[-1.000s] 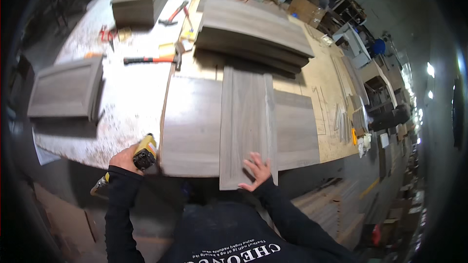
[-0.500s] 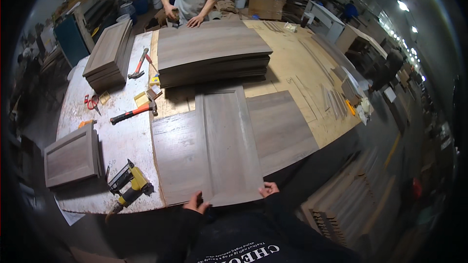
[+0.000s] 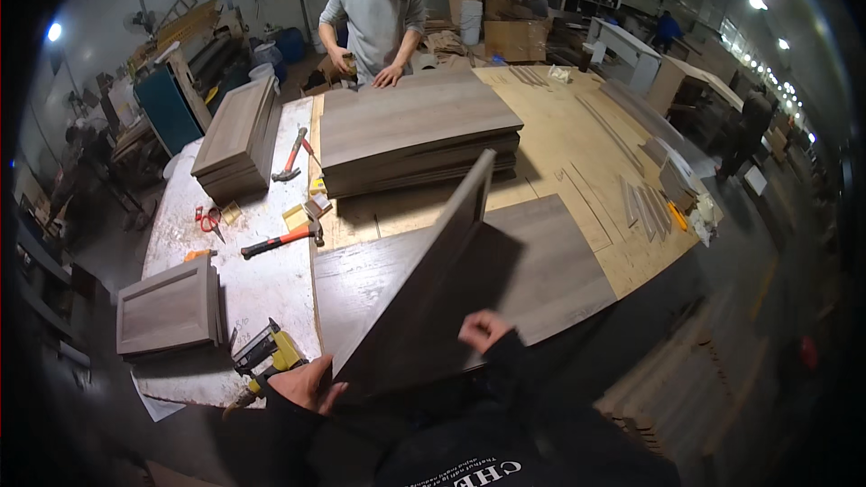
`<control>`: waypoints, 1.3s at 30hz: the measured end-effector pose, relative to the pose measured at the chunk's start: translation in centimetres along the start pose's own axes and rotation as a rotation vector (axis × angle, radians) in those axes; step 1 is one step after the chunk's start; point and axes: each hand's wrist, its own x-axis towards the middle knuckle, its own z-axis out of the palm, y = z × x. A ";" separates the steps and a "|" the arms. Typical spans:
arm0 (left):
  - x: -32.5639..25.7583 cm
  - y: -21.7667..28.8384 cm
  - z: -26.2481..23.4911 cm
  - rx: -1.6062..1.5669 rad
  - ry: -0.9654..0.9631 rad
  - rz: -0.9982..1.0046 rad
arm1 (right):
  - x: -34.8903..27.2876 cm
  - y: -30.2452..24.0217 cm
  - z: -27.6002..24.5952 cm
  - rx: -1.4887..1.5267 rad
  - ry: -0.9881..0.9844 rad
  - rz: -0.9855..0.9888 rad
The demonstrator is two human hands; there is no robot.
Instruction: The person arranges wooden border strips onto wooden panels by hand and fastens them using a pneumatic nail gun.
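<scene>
A grey-brown wood-grain cabinet door [image 3: 410, 284] with a raised frame stands tilted on its long edge, its far end raised. My left hand [image 3: 305, 385] is closed on its near lower corner, thumb and fingers around the edge. To the door's right, my right hand [image 3: 487, 332] is held apart from it with fingers curled in, and nothing shows in them. Underneath lies a flat board [image 3: 559, 257] of the same grain, partly in the door's shadow. A yellow and black nail gun [image 3: 281, 353] lies just beyond my left hand.
Across the table stands a co-worker [image 3: 374, 22], a hand on a stack of panels [image 3: 419, 117]. Door stacks [image 3: 236, 131] and smaller framed doors [image 3: 169, 308] sit left, near two hammers [image 3: 281, 241] and red scissors [image 3: 210, 221]. Thin strips [image 3: 642, 209] lie right.
The cabinet door has gone from lying flat to tilted up on its edge. My right hand has come off its near right corner; my left hand moved left with its corner.
</scene>
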 end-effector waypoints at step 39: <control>-3.3 -20.1 20.5 0.246 0.211 -0.367 | 6.2 7.8 -20.9 -0.676 0.401 -0.136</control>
